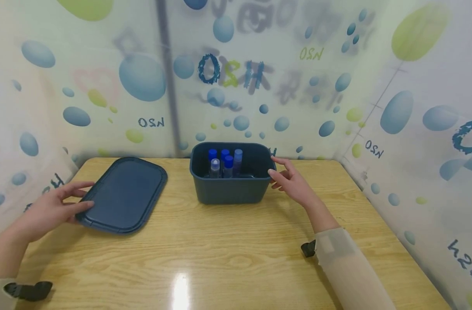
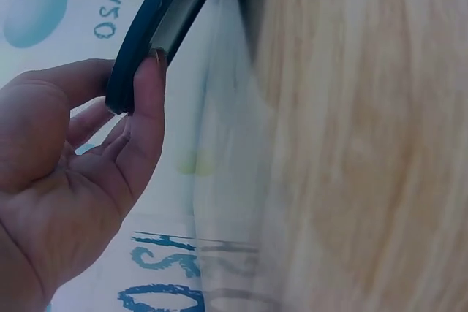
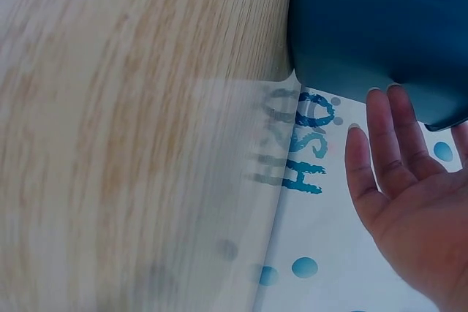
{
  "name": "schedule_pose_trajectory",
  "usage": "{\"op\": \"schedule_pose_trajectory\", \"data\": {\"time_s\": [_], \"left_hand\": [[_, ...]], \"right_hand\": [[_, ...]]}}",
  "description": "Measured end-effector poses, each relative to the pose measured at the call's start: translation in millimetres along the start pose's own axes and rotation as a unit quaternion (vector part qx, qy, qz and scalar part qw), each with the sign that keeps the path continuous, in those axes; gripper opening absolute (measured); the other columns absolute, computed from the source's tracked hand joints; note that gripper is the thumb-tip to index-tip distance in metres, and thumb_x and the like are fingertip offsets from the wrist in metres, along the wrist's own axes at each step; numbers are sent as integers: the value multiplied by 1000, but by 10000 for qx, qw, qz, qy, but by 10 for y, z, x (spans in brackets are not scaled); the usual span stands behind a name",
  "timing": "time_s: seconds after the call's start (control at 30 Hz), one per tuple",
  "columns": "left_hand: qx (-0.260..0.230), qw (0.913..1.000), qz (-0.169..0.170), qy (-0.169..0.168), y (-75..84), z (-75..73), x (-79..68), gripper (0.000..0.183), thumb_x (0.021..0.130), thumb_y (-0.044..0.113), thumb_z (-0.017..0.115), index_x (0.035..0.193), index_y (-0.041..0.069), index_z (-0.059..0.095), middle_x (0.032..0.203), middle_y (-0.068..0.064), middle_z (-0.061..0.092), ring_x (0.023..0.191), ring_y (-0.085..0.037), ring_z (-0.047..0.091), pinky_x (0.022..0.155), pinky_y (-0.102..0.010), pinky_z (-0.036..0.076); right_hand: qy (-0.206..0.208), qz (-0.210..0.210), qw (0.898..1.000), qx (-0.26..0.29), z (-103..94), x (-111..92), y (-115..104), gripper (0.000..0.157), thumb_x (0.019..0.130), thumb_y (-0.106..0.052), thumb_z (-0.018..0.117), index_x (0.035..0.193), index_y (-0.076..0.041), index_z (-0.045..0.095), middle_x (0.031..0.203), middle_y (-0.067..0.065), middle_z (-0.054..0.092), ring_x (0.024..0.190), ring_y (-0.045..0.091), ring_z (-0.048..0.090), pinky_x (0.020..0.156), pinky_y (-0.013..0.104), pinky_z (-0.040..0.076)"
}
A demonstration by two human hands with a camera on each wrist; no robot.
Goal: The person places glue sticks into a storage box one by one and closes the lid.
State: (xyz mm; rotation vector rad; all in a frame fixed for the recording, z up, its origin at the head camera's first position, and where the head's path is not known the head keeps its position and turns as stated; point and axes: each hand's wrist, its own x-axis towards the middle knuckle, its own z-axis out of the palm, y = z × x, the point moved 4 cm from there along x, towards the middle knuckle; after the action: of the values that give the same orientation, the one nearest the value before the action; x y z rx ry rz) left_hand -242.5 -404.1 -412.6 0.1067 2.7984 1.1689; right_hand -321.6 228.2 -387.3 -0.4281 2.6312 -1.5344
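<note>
In the head view, a dark blue, rounded rectangular lid (image 1: pixel 125 196) is at the left over the table. My left hand (image 1: pixel 61 206) pinches its left edge between thumb and fingers, as the left wrist view shows on the lid's rim (image 2: pixel 139 49). A deep bin (image 1: pixel 229 191) of the same colour stands upright near the back edge. Inside it, several small clear bottles with blue caps (image 1: pixel 228 162) stand upright at its left half. My right hand (image 1: pixel 294 181) holds the bin's right end, thumb at the rim, other fingertips (image 3: pixel 395 96) against the outer wall.
The wooden table (image 1: pixel 220 249) runs under both arms. Patterned sheets (image 1: pixel 236 94) rise behind it and along both sides, close to the bin's back. Dark straps with small devices (image 1: pixel 308 248) sit at the wrists.
</note>
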Motion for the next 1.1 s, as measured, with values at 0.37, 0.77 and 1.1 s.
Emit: {"op": "schedule_pose_trajectory", "data": {"time_s": [0.37, 0.77, 1.1], "left_hand": [[397, 9986, 210, 272, 218, -60, 19, 69, 110, 37, 69, 165, 0, 45, 142, -34, 59, 91, 16, 59, 71, -34, 61], [374, 9969, 176, 665, 541, -100, 95, 64, 105, 49, 73, 156, 12, 63, 120, 28, 64, 90, 18, 62, 70, -27, 57], [315, 9911, 159, 1286, 960, -93, 238, 59, 108, 54, 66, 153, 16, 66, 159, -23, 56, 125, -33, 74, 66, -24, 50]], "right_hand": [[-6, 6, 10000, -25, 4, 29, 2, 62, 114, -48, 57, 171, -34, 36, 126, 22, 74, 109, 41, 77, 96, 43, 57], [-24, -30, 10000, -65, 2, 40, 5, 62, 115, -47, 57, 171, -34, 36, 123, 24, 74, 108, 43, 76, 92, 39, 56], [-41, 19, 10000, -37, -10, 25, 12, 62, 115, -47, 57, 171, -34, 36, 124, 24, 74, 112, 51, 73, 94, 43, 56]]}}
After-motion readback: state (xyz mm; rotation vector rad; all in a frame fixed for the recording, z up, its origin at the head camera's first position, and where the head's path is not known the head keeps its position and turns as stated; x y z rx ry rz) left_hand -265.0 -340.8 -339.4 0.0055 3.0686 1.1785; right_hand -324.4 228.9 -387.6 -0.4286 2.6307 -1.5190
